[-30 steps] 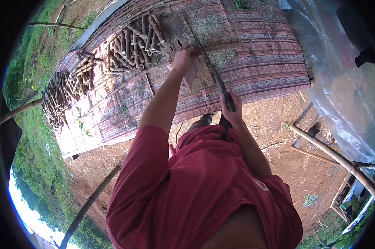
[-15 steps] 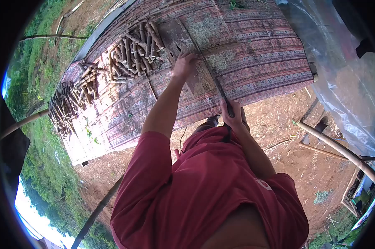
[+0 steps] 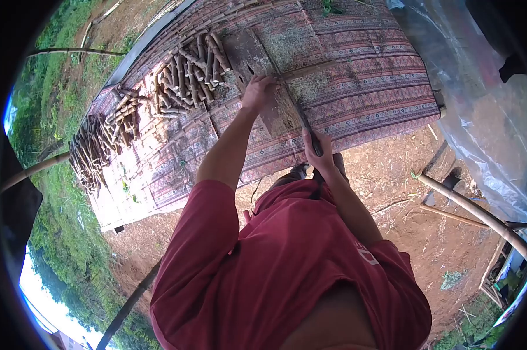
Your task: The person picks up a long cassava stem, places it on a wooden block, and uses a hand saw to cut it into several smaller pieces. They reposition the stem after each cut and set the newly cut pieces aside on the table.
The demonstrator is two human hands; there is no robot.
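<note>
Wooden block under the blade, both hands at work on a patterned mat

The left hand (image 3: 257,91) presses a stick (image 3: 307,70) onto the wooden block (image 3: 253,55) near the mat's (image 3: 380,87) front edge; the right hand (image 3: 318,153) is closed around the handle of a long knife (image 3: 298,111), its blade crossing the stick. Cut sticks (image 3: 187,67) lie piled beside the block, more (image 3: 100,146) at the mat's far left edge

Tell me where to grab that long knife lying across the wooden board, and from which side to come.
Grip the long knife by its dark handle at the near end, coming from the table's near edge, as the right hand does. The thin blade runs away across the wooden board toward the left hand, so that end is probably best left alone.
</note>
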